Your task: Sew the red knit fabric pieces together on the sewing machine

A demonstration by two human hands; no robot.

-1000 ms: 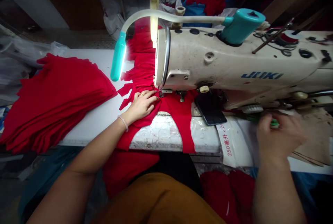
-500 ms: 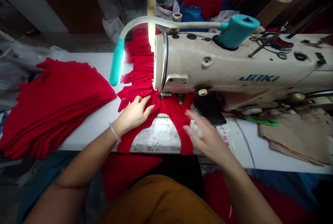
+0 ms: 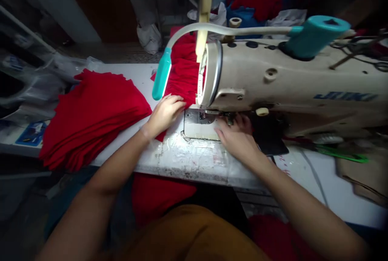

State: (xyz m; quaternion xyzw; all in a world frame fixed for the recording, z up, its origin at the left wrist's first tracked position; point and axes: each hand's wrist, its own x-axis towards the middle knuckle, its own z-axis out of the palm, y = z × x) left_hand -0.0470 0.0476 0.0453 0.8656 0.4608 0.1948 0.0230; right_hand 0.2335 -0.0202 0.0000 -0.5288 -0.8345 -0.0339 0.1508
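Observation:
My left hand [image 3: 166,114] is closed on the gathered red fabric [image 3: 183,77], left of the needle area of the sewing machine [image 3: 242,75]. The fabric trails back behind the machine head, and a strip of it hangs below my left palm. My right hand [image 3: 238,135] reaches under the machine head, just right of the presser foot [image 3: 202,114]. Its thumb and index finger are apart with nothing seen between them; the other fingers are partly in shadow. The metal needle plate [image 3: 194,117] lies bare between my hands.
A pile of red cut pieces [image 3: 93,119] lies on the left of the table. A turquoise lamp [image 3: 162,74] arches over the fabric. Right of my right hand are a dark flat object [image 3: 269,135], green-handled snips [image 3: 342,153] and brown cloth [image 3: 363,176].
The red fabric has moved off the needle plate to the left and back, with my left hand on it. My right hand has moved in under the machine head. The view has shifted.

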